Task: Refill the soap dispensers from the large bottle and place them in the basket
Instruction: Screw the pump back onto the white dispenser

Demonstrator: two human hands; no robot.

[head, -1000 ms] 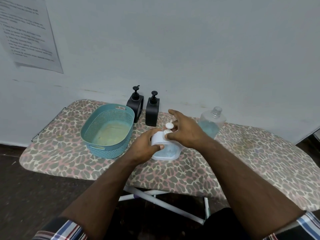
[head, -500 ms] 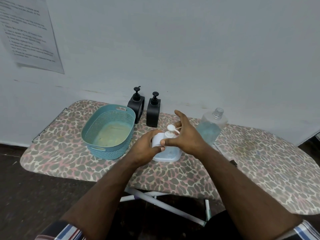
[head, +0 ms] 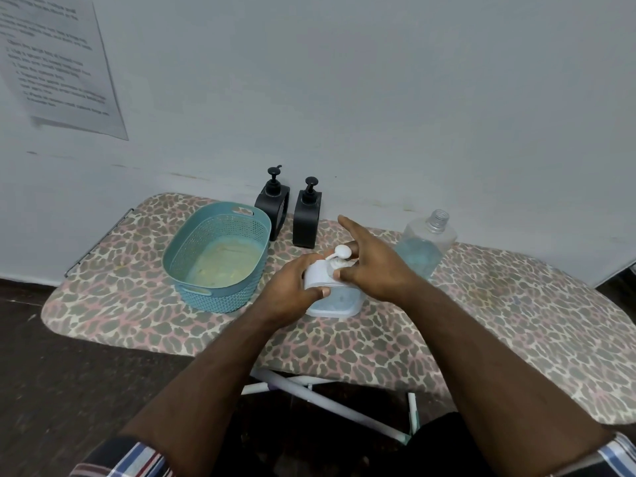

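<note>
A leopard-print tabletop (head: 516, 321) carries everything against a pale wall; a teal basket (head: 192, 256) stands left of the white soap dispenser (head: 335, 297); the large bottle (head: 425, 247), cap off and part-filled with blue liquid, stands just behind and right of the dispenser; two black dispensers (head: 290, 208) stand behind it by the wall; the left hand (head: 292, 290) grips the white dispenser's body; the right hand (head: 373, 266) pinches its pump collar, index finger outstretched; the white pump head (head: 342, 252) rises between them.
</note>
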